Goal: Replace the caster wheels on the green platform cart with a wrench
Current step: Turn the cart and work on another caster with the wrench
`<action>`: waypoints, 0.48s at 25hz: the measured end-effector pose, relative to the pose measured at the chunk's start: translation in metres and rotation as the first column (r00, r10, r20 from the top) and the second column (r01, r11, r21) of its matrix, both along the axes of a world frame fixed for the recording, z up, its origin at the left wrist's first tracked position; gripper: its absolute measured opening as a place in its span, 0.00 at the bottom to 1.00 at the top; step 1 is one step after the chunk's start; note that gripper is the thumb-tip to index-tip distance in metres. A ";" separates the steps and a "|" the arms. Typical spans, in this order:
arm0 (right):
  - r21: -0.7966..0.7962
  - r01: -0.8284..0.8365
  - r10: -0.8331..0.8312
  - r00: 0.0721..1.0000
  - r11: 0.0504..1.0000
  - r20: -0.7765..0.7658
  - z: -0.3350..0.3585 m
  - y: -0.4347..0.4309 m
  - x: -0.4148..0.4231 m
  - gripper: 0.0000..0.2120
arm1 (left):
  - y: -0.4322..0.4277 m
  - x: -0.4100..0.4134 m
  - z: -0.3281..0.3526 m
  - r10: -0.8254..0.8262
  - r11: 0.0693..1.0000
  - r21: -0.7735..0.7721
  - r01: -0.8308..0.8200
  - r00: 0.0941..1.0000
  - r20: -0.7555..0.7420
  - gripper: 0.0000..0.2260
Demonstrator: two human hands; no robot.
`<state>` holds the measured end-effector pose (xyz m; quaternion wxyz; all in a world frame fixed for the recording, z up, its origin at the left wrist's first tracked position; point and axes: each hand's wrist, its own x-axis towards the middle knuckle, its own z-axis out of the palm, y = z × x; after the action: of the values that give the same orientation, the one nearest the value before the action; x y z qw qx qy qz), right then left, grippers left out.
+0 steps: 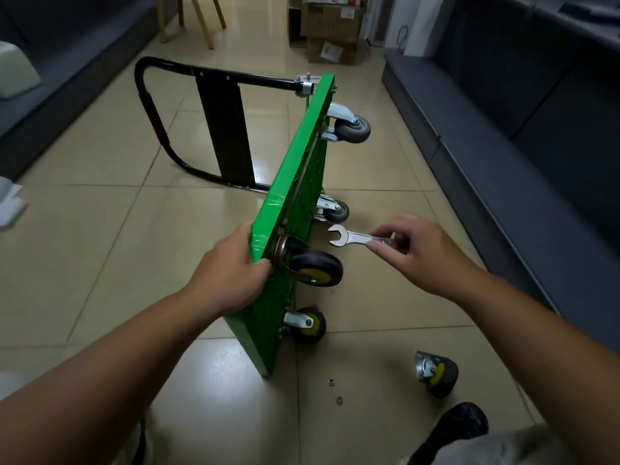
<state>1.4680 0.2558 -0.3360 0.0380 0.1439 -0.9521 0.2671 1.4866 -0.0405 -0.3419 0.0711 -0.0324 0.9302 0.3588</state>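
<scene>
The cart (pixel 295 156) stands on its long edge in the middle of the floor (pixel 100 229). Its green top faces left and its wheels stick out to the right. Its black handle (pixel 151 105) lies open on the floor, out to the left.

The left hand (pixel 231 266) grips the near top corner of the cart. Its thumb is on the wheel side, and its fingers are mostly hidden behind the green top. Just beside that thumb is a black wheel (pixel 315 268) with a yellow middle. A second wheel (pixel 308 323) like it sits lower, partly hidden by the cart. Two grey wheels (pixel 352 129) are at the far end. The underside is seen almost edge on, so its bolts are hard to make out.

The right hand (pixel 412 250) pinches the wrench (pixel 349 237) in its fingertips, up in the air near the black wheel but not touching it. The open end points at the cart. The other end is hidden in the fingers.

A loose wheel (pixel 436 374) lies on the floor near the bottom right. Two small rings (pixel 331 381) lie near the cart's near corner, too small to tell what they are. A dark shoe (pixel 459 427) is cut off at the bottom edge.
</scene>
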 end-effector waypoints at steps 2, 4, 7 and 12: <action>0.049 -0.111 0.113 0.993 0.993 -0.042 -0.002 -0.009 -0.018 0.08 | -0.010 0.000 -0.002 -0.026 0.999 0.035 0.026 1.000 0.001 0.27; 0.128 -0.208 0.220 0.971 0.970 -0.090 -0.004 -0.017 -0.034 0.11 | -0.021 -0.002 -0.003 -0.056 0.995 0.082 0.056 0.998 0.001 0.31; 0.171 -0.273 0.301 0.939 0.947 -0.167 -0.008 -0.027 -0.050 0.12 | -0.036 -0.001 -0.004 -0.123 0.979 0.164 0.120 0.992 0.012 0.35; 0.232 -0.354 0.405 0.886 0.906 -0.226 -0.006 -0.032 -0.058 0.11 | -0.056 0.004 -0.002 -0.213 0.958 0.197 0.206 0.977 0.014 0.38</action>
<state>1.4100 0.2236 -0.3424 0.1004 0.3658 -0.9117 0.1580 1.4908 -0.0961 -0.3440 0.1277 0.0674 0.8874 0.4378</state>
